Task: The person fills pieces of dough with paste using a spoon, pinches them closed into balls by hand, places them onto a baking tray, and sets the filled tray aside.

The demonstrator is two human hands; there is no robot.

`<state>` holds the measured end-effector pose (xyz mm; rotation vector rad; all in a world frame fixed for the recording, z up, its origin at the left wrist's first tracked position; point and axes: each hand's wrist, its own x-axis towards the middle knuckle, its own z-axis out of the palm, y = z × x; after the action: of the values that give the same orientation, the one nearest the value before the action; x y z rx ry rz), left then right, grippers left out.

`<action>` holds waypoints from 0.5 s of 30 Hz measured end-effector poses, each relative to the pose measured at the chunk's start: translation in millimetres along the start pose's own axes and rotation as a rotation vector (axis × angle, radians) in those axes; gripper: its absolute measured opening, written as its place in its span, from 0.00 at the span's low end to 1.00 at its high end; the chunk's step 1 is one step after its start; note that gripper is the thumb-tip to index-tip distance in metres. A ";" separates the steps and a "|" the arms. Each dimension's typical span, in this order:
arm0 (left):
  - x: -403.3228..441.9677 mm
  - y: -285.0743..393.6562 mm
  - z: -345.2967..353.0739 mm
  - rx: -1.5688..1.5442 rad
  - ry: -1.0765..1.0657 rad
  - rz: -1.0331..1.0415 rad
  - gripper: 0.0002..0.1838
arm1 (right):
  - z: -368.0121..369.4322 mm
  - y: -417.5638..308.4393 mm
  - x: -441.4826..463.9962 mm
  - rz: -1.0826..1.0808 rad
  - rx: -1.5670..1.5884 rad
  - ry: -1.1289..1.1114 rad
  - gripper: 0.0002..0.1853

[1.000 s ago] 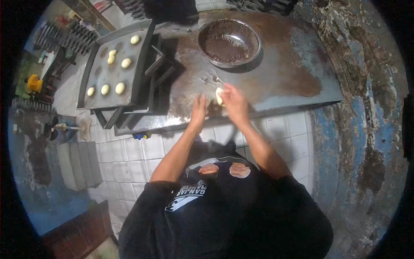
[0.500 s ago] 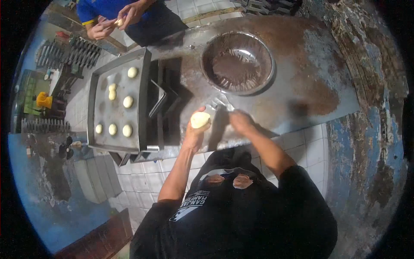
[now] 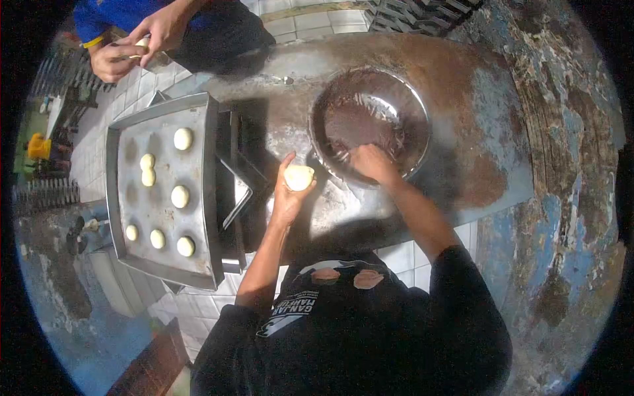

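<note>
My left hand point(image 3: 288, 201) cups a pale piece of dough point(image 3: 299, 177) in front of the bowl, thumb raised at its side. My right hand point(image 3: 374, 163) reaches over the near rim of a round metal bowl point(image 3: 424, 105), fingers curled down at the dark brown crumbly filling point(image 3: 353, 125). Whatever the right fingertips hold is hidden. Left of my left hand, a deep metal baking tray point(image 3: 212, 165) carries several round dough balls point(image 3: 180, 196), two of them touching.
Across the worn metal table point(image 3: 456, 72), another person's hands point(image 3: 142, 49) hold a small pale piece of dough. Under the tray's right side are angled metal pieces point(image 3: 238, 198). Dark metal racks or moulds point(image 3: 422, 16) stand beyond the far edge.
My right hand has moved from the tabletop into the bowl. My left hand still holds the dough. The view has shifted, and the other person's hands appear lower and further left.
</note>
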<state>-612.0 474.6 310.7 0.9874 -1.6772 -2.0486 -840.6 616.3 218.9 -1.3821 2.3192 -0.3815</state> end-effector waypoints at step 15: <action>20.7 2.8 49.8 0.459 0.206 0.284 0.22 | -2.6 -85.9 -87.5 -0.057 0.449 0.351 0.17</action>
<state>-661.0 497.2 310.7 0.9812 -2.0783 -1.3641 -738.7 653.2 276.4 -1.2283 2.2568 -1.1642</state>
